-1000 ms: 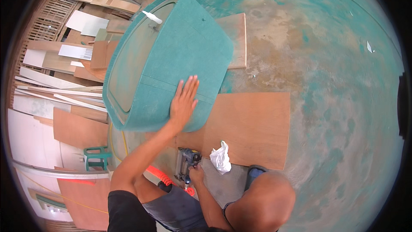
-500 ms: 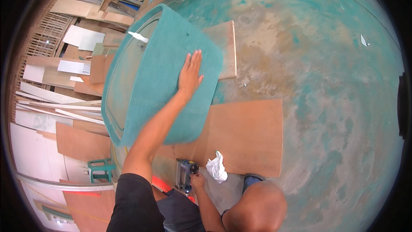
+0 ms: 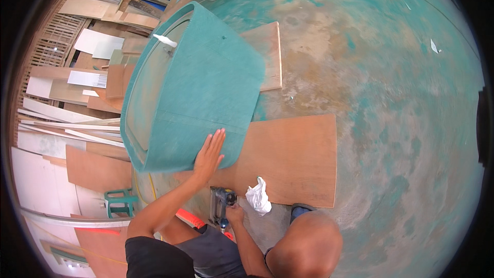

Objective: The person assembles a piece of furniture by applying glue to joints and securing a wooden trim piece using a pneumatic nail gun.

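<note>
A large teal box-like piece (image 3: 206, 77) with curved edges and a brownish recessed side stands on a reddish-brown board. My left hand (image 3: 208, 159) lies flat on its near lower part, fingers stretched out and holding nothing. My right hand (image 3: 235, 213) grips the handle of a dark nail gun (image 3: 220, 201) low by my leg, its front close to the board's near end. A crumpled white cloth or bag (image 3: 258, 196) lies just right of the nail gun. On the teal piece's upper left rim, a white tapered thing (image 3: 165, 40) sticks out.
The brown board (image 3: 298, 159) extends right beneath the teal piece, and a paler board (image 3: 272, 62) lies behind it. My bent knee (image 3: 306, 244) is at the lower right. A green stool (image 3: 119, 203) and stacked wood offcuts (image 3: 67, 123) stand left. An orange-red hose (image 3: 190, 218) runs near my leg.
My left hand has slid from the middle of the teal surface down toward its near edge. The right hand and nail gun have barely moved.
</note>
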Demonstrator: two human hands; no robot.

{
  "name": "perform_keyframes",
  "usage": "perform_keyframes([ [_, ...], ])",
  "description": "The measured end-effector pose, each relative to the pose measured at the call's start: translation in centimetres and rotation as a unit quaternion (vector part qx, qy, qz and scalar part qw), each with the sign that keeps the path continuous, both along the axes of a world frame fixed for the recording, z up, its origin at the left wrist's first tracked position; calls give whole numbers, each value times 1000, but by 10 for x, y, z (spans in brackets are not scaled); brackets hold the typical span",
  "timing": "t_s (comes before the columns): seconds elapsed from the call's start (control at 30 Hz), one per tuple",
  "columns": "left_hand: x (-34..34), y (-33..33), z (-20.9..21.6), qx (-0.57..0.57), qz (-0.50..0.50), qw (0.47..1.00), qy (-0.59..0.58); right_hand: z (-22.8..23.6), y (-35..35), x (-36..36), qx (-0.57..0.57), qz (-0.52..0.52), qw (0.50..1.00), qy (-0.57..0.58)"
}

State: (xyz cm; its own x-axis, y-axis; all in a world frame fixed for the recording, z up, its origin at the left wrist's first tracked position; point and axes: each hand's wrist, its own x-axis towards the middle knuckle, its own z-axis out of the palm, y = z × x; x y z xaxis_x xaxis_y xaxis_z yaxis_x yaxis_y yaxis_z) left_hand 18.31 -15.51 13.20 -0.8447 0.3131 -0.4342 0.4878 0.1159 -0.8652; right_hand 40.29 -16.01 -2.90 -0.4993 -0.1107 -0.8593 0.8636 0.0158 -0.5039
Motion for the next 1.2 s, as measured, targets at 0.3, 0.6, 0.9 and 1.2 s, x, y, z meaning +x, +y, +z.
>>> perform_keyframes([
  [0.3, 121, -73, 60, 368, 575, 668, -296, -11, -17, 25, -11, 16, 999, 42],
  [0.6, 190, -140, 142, 387, 589, 702, -100, -26, -37, 108, -2, 114, 993, 27],
  [0.9, 271, -162, 80, 532, 600, 591, -86, -91, -27, 207, -196, 436, 877, 56],
  [1.2, 330, -196, 54, 499, 643, 538, -218, -65, -18, 153, -309, 635, 694, 142],
])
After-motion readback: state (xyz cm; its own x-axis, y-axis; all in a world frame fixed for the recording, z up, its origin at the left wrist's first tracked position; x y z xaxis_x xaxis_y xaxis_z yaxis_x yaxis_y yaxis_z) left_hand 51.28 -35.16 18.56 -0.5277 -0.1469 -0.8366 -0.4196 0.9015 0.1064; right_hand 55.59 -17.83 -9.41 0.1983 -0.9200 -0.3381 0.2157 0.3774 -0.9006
